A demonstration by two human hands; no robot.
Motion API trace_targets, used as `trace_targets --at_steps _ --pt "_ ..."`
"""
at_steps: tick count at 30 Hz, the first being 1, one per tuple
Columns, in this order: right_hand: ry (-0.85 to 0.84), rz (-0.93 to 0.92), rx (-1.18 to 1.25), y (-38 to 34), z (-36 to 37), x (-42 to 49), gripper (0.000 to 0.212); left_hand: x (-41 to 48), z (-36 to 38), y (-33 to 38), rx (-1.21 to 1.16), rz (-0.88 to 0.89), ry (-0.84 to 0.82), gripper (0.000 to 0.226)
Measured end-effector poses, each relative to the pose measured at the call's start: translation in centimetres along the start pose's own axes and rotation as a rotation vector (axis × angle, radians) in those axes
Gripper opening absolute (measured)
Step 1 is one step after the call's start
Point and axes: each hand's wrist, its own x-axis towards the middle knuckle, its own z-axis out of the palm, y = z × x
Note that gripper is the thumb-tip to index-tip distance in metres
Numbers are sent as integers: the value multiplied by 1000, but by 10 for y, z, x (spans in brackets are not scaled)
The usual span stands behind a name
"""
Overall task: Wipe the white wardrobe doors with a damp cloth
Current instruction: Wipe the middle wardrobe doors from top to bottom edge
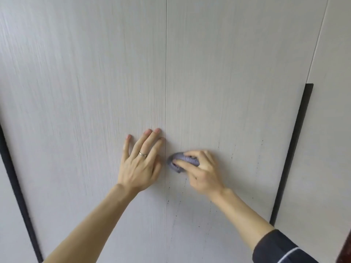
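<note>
Grey-blue cloth (pixel 182 160), bunched small, gripped in curled fingers of the right hand (pixel 204 174), pressed to the right wardrobe door (pixel 237 82) just right of the centre seam (pixel 166 73), lower middle of frame. Flat against the left wardrobe door (pixel 85 82): left hand (pixel 139 165), fingers straight and spread, holding nothing, ringed. Dark specks (pixel 168 201) below the cloth. Black handle strip (pixel 293 149) at right edge.

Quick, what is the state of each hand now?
Left hand: open, flat on the left door.
Right hand: closed, gripping the cloth.
</note>
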Motion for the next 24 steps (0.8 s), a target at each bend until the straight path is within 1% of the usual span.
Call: trace_targets --at_steps 2,4,8,10,11,15,18,20,22,24 --pt "151 132 -36 20 -16 35 35 -2 1 1 -10 -11 -11 52" --pt "255 238 -45 40 -33 62 33 -3 4 5 -27 -38 -4 52" --pt "299 281 -51 48 -38 57 31 -6 11 16 -53 -117 20 54" --pt "278 294 -37 42 -34 28 33 -9 14 24 -55 -154 26 54" --pt "237 283 -35 38 -30 8 33 -10 15 26 -61 -171 23 54" --pt "-9 213 -58 26 -26 -75 37 -11 19 30 -91 -207 6 56" --pt "-68 215 -72 35 -36 -71 37 -13 22 32 -78 -210 4 58" --pt "2 271 -102 46 -48 -40 38 -14 23 34 -93 -228 -4 59" --pt "157 378 -121 66 -66 1 39 -14 24 37 -92 -231 -7 61" --pt "256 451 -117 83 -82 31 38 -16 26 38 -85 -233 -15 62"
